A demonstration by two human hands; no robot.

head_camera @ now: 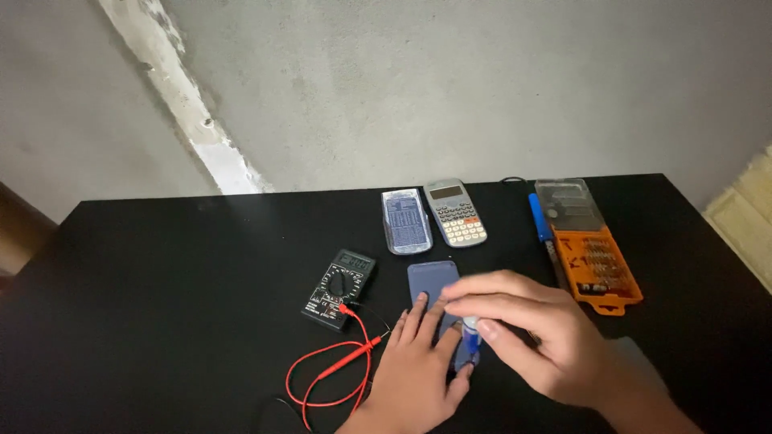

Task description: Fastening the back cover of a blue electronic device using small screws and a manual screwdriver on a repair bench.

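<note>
Left hand (pixel 414 374) lies flat, fingers spread, pressing the blue case (pixel 434 289) near the table's (pixel 161 321) front edge. Right hand (pixel 535 337) pinches a small blue tool (pixel 470 345) upright above it.

Multimeter (pixel 339 289) left of phone (pixel 433 283), calculator (pixel 456 212) behind, bit case (pixel 597 259) right.

Single head-worn view, looking steeply down — close over black table (pixel 161 321), grey wall beyond

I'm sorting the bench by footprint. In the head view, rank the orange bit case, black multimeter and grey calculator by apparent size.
1. Orange bit case, with its clear lid open.
2. Black multimeter and grey calculator: too alike to rank; the multimeter lies nearer the camera.
</note>
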